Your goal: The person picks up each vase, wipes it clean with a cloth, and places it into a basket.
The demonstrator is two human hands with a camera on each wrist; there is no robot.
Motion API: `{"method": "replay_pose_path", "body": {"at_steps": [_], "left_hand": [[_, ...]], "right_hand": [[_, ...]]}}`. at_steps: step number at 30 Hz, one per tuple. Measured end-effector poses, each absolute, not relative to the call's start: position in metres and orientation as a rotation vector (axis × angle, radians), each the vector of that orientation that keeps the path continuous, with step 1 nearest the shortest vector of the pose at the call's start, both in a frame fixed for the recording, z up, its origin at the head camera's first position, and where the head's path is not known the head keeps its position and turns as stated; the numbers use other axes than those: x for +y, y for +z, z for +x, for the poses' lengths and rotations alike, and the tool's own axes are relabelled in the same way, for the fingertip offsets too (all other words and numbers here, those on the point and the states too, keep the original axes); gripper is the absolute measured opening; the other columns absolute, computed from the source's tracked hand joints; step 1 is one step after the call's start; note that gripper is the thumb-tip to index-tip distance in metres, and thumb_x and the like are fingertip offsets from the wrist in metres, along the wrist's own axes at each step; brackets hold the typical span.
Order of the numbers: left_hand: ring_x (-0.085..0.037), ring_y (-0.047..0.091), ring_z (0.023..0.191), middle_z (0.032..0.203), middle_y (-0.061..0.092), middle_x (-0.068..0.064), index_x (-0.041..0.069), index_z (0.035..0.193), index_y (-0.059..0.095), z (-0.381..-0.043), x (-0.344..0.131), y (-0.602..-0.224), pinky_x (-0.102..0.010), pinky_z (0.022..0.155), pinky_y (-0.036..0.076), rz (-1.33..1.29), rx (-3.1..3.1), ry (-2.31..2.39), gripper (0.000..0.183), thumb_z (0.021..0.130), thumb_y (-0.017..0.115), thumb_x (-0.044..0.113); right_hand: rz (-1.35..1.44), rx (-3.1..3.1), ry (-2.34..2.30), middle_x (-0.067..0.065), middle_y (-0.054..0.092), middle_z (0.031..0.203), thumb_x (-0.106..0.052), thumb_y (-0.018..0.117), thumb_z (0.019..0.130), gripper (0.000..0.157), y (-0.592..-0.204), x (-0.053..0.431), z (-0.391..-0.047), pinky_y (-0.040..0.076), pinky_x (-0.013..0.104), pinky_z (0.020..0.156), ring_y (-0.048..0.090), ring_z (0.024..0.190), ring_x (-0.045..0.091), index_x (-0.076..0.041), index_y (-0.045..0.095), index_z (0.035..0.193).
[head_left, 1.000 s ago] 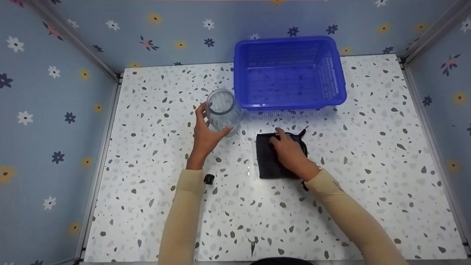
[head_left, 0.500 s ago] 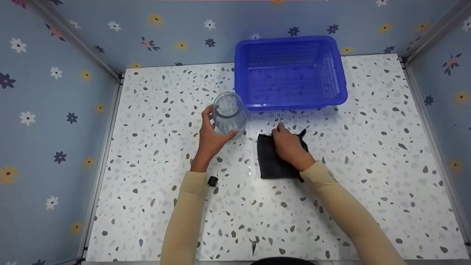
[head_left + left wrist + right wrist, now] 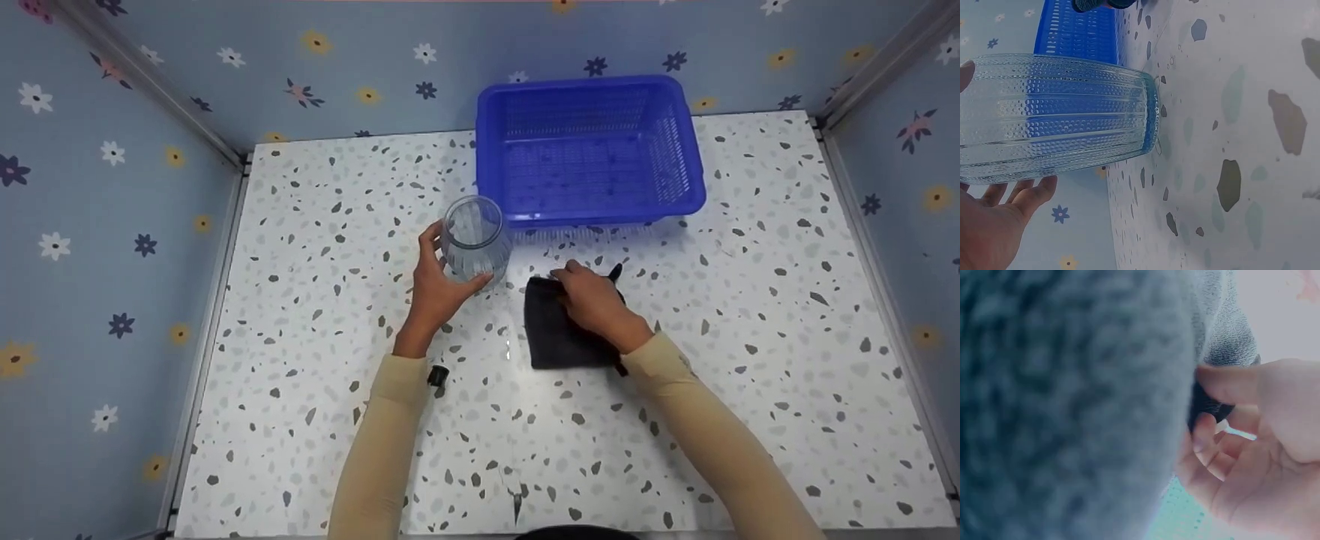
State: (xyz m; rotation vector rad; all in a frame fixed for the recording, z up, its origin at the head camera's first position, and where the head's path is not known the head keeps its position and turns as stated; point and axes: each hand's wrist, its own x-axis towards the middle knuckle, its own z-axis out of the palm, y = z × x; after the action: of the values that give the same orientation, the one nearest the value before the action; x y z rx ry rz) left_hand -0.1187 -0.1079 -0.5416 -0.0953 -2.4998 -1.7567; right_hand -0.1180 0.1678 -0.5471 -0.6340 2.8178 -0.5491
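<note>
Left hand (image 3: 437, 292) is gripping glass jar (image 3: 475, 253), right hand (image 3: 597, 304) is pinching black fabric (image 3: 550, 330) — grasping looking done, releasing both remaining.

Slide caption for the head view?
Left hand holds ribbed glass jar, right hand grips black cloth, near blue plastic basket.
</note>
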Motion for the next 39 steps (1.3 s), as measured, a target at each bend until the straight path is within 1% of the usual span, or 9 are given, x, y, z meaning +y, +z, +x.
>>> {"method": "replay_pose_path", "body": {"at_steps": [5, 8, 13, 19, 25, 29, 33, 36, 39], "left_hand": [[-0.030, 0.043, 0.148, 0.162, 0.038, -0.016, 0.012, 0.159, 0.027, -0.118, -0.105, -0.542, -0.044, 0.120, 0.043, -0.107, -2.504, -1.750, 0.106, 0.079, 0.095, 0.028], [-0.030, 0.043, 0.147, 0.162, 0.039, -0.016, 0.013, 0.159, 0.027, -0.118, -0.103, -0.543, -0.043, 0.120, 0.043, -0.112, -2.502, -1.757, 0.107, 0.078, 0.095, 0.028], [-0.032, 0.044, 0.146, 0.163, 0.038, -0.017, 0.011, 0.159, 0.028, -0.116, -0.101, -0.542, -0.046, 0.119, 0.043, -0.132, -2.486, -1.771, 0.107, 0.077, 0.096, 0.027], [-0.031, 0.043, 0.146, 0.164, 0.036, -0.016, 0.013, 0.159, 0.028, -0.113, -0.097, -0.542, -0.047, 0.120, 0.042, -0.166, -2.486, -1.795, 0.108, 0.077, 0.096, 0.027], [-0.032, 0.047, 0.142, 0.162, 0.038, -0.016, 0.010, 0.159, 0.029, -0.111, -0.091, -0.542, -0.046, 0.119, 0.043, -0.218, -2.485, -1.789, 0.108, 0.077, 0.097, 0.025], [-0.032, 0.047, 0.143, 0.165, 0.036, -0.016, 0.009, 0.158, 0.029, -0.110, -0.087, -0.542, -0.045, 0.118, 0.044, -0.241, -2.496, -1.765, 0.108, 0.076, 0.098, 0.025], [-0.030, 0.048, 0.143, 0.163, 0.040, -0.015, 0.009, 0.158, 0.030, -0.108, -0.082, -0.542, -0.042, 0.116, 0.048, -0.255, -2.524, -1.736, 0.108, 0.076, 0.098, 0.026], [-0.030, 0.048, 0.143, 0.161, 0.042, -0.014, 0.009, 0.157, 0.030, -0.106, -0.079, -0.541, -0.039, 0.114, 0.049, -0.273, -2.530, -1.739, 0.108, 0.076, 0.098, 0.027], [-0.030, 0.048, 0.143, 0.160, 0.044, -0.013, 0.009, 0.157, 0.031, -0.105, -0.075, -0.541, -0.040, 0.115, 0.048, -0.293, -2.528, -1.749, 0.107, 0.075, 0.098, 0.029]], "right_hand": [[-0.607, 2.774, -0.479, 0.024, 0.055, 0.122, -0.005, 0.075, 0.096, 0.033, -0.547, 0.163, -0.119, 0.061, 0.054, 0.073, 0.070, 0.093, 0.039, 0.007, 0.064, 0.126], [-0.619, 2.782, -0.475, 0.024, 0.059, 0.117, -0.002, 0.075, 0.095, 0.029, -0.547, 0.161, -0.119, 0.060, 0.056, 0.072, 0.070, 0.090, 0.040, 0.005, 0.062, 0.120], [-0.637, 2.777, -0.503, 0.022, 0.068, 0.107, 0.000, 0.074, 0.094, 0.025, -0.548, 0.160, -0.117, 0.060, 0.060, 0.077, 0.070, 0.096, 0.042, 0.001, 0.062, 0.116], [-0.612, 2.755, -0.549, 0.020, 0.066, 0.106, 0.001, 0.069, 0.096, 0.018, -0.542, 0.167, -0.113, 0.059, 0.059, 0.079, 0.069, 0.098, 0.041, 0.003, 0.068, 0.114], [-0.588, 2.726, -1.042, 0.023, 0.062, 0.111, 0.009, 0.065, 0.095, 0.021, -0.528, 0.192, -0.109, 0.053, 0.058, 0.097, 0.064, 0.106, 0.043, 0.008, 0.064, 0.116], [-0.511, 2.682, -1.364, 0.025, 0.059, 0.114, 0.013, 0.061, 0.096, 0.022, -0.512, 0.201, -0.111, 0.049, 0.050, 0.091, 0.058, 0.104, 0.039, 0.009, 0.061, 0.117], [-0.346, 2.634, -1.601, 0.022, 0.059, 0.116, 0.014, 0.058, 0.095, 0.027, -0.500, 0.199, -0.116, 0.047, 0.032, 0.079, 0.059, 0.102, 0.032, 0.008, 0.061, 0.121], [-0.235, 2.600, -1.772, 0.022, 0.060, 0.116, 0.015, 0.055, 0.096, 0.028, -0.498, 0.192, -0.118, 0.051, 0.025, 0.074, 0.063, 0.099, 0.025, 0.008, 0.059, 0.123], [-0.160, 2.548, -1.960, 0.022, 0.056, 0.119, 0.013, 0.053, 0.099, 0.027, -0.498, 0.181, -0.119, 0.057, 0.026, 0.073, 0.063, 0.091, 0.018, 0.010, 0.056, 0.125]]}}
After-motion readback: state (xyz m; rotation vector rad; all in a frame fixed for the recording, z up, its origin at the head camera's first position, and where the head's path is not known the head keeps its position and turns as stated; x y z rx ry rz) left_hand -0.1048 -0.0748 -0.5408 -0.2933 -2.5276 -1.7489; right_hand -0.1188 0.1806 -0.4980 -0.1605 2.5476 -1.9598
